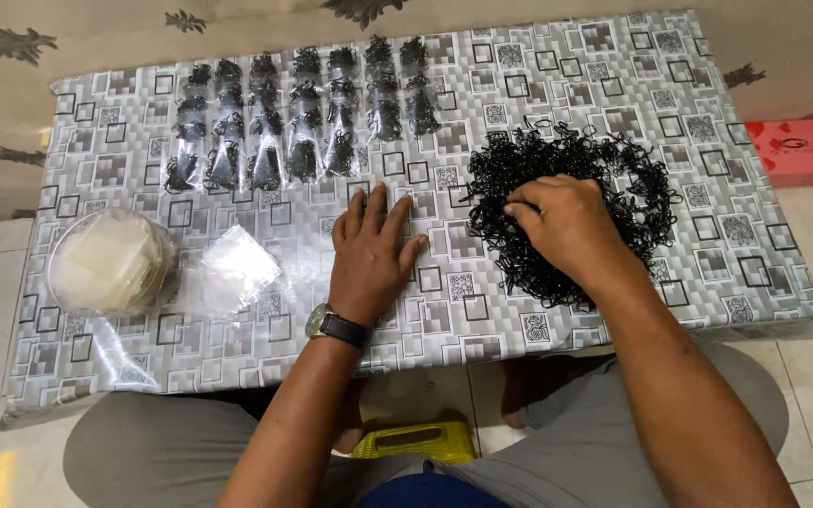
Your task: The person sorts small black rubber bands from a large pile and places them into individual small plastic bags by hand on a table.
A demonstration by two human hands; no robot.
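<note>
My left hand lies flat on the patterned grey tablecloth, fingers spread, holding nothing; a watch sits on its wrist. My right hand rests on a big pile of small black elastic bands, its fingers curled down into the bands at the pile's left side. Whether it has pinched any bands is hidden under the fingers. At the back of the table lie several clear bags filled with black bands, set out in rows.
A round stack of empty clear bags sits at the left, with one loose clear bag beside it. A red box lies on the floor at the right. A yellow stool stands between my knees.
</note>
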